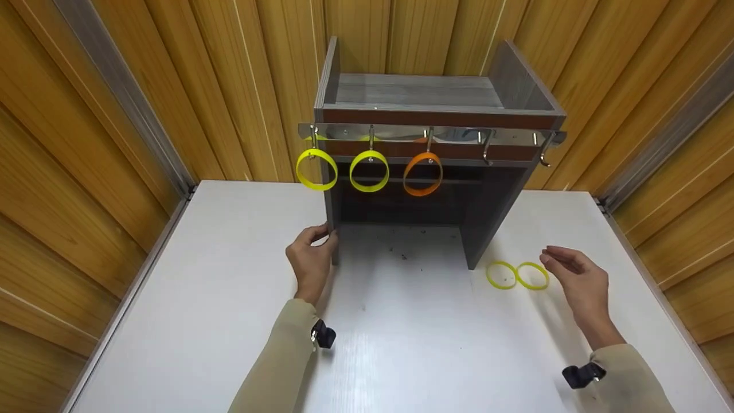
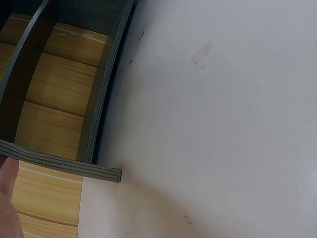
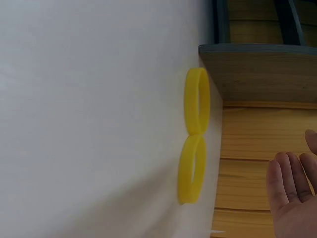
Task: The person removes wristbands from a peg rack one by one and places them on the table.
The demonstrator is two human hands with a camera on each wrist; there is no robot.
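Observation:
My left hand (image 1: 311,261) holds the front edge of the left side panel of a grey wood-grain shelf unit (image 1: 496,212); in the left wrist view only part of the hand (image 2: 7,203) shows at that panel (image 2: 59,164). Loosely bent and empty, my right hand (image 1: 582,281) hovers beside two yellow rings. One ring (image 1: 488,281) lies nearer the shelf, touching the other ring (image 1: 547,282). A metal hook rail (image 1: 456,134) crosses the unit's front. From its hooks hang two yellow rings, left (image 1: 317,188) and middle (image 1: 370,190), and an orange ring (image 1: 422,194).
Two bare hooks, one (image 1: 487,149) and another at the far right (image 1: 543,155), stick out from the rail. The unit stands on a white table (image 1: 241,258) with small dark specks beneath it. Wood-look walls (image 1: 86,172) enclose the table at the back and sides.

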